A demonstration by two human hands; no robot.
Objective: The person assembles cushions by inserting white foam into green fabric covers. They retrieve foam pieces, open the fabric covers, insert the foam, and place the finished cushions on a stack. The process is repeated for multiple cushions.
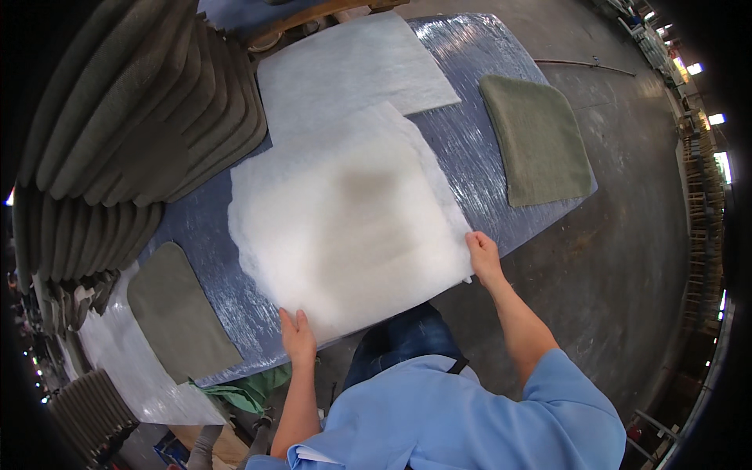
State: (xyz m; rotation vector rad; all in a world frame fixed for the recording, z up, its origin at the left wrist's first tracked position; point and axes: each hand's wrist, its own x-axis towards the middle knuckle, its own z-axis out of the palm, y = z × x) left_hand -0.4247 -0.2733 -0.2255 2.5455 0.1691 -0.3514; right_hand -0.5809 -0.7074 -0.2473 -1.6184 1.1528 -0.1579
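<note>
A white sheet of fluffy batting (274, 211) lies in front of me over the near edge of a table wrapped in shiny blue plastic. A darker shape shows faintly through its middle. My left hand (298, 341) holds its near left corner, thumb and finger on the edge. At the near right corner, my right hand (484, 257) has its fingers closed on the rim. Behind it lies another white batting sheet (345, 63), partly overlapped by the front one. Each hand's underside is hidden.
Tall stacks of grey-green cushions (141, 102) rise at the left. One olive fabric piece (536, 141) lies on the table's right end, another (180, 313) on its left. Green cloth (247, 392) hangs below the near edge. Concrete floor (603, 266) runs along the right.
</note>
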